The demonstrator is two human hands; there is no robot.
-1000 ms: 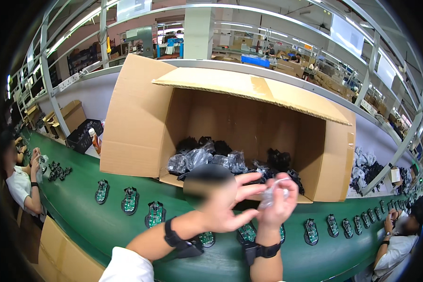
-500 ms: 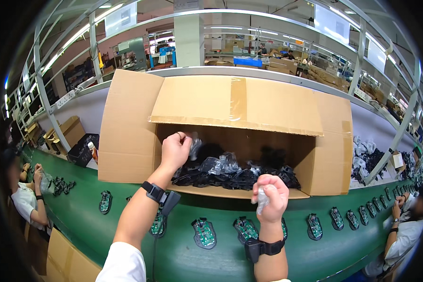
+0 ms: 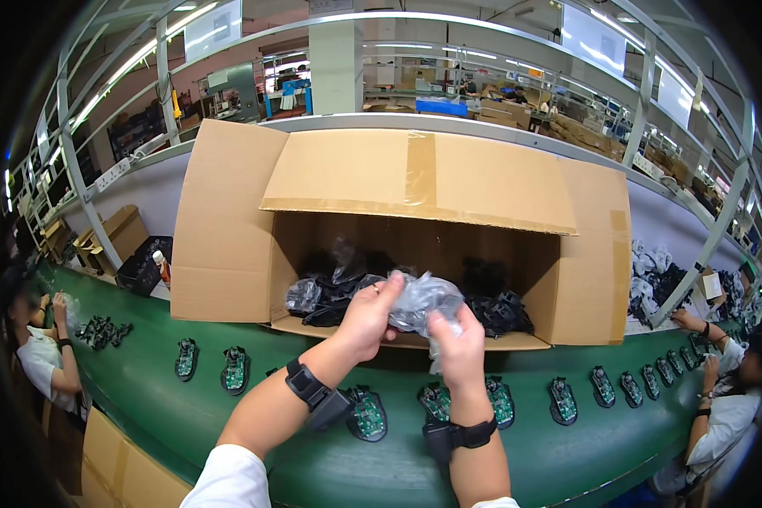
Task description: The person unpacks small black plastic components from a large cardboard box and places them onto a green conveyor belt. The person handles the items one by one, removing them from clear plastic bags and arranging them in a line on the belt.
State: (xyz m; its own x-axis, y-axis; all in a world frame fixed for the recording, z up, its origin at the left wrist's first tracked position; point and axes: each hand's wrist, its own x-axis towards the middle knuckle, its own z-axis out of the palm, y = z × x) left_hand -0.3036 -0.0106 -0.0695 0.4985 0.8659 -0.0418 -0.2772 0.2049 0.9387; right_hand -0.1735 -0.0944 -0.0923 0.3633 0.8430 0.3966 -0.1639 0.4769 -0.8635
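- The left hand (image 3: pixel 369 320) grips the left side of a crumpled clear plastic bag (image 3: pixel 426 298), thumb uppermost.
- The right hand (image 3: pixel 461 347), fingers curled, grasps the bag's right side.
- Half a second earlier the hands were apart, the left at the box's left end, the right near its front right; now they meet on the bag.
- The bag is held up before the mouth of a cardboard box (image 3: pixel 228 233), near the middle of its front edge; its bunched bulk runs roughly left to right, along that edge.
- A clear tail hangs beside the right hand, toward the near edge of the green table (image 3: pixel 584 461); whether it belongs to the same bag cannot be told.
- Black parts (image 3: pixel 501 314) lie behind the front edge, reaching toward the box's right wall; above them, open space runs up to the top flap.
- Circuit boards (image 3: pixel 564 401) in black shells line the table, with bare green between them and its near edge.
- Co-workers sit at the table's left (image 3: pixel 49 360) and right ends.
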